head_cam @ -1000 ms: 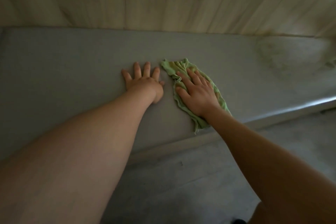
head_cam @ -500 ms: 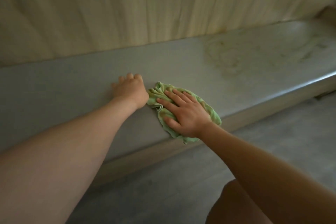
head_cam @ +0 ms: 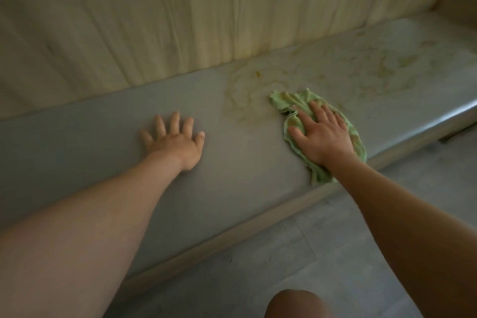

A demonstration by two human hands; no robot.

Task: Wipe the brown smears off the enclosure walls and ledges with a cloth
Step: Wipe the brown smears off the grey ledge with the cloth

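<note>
Cloth (head_cam: 285, 100) lies on the ledge (head_cam: 77, 134) under our right hand (head_cam: 325, 139), fingers (head_cam: 318, 112) straight and pressing. Left hand (head_cam: 175, 143) lies flat, holding nothing. We'd sweep left across the smears (head_cam: 242, 100) with firm, overlapping strokes.

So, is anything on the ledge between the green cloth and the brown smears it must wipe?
Nothing visible does. The green cloth, pressed flat under the right hand, lies at the edge of the brown smears on the grey ledge. The left hand rests flat on bare ledge, apart.
</note>
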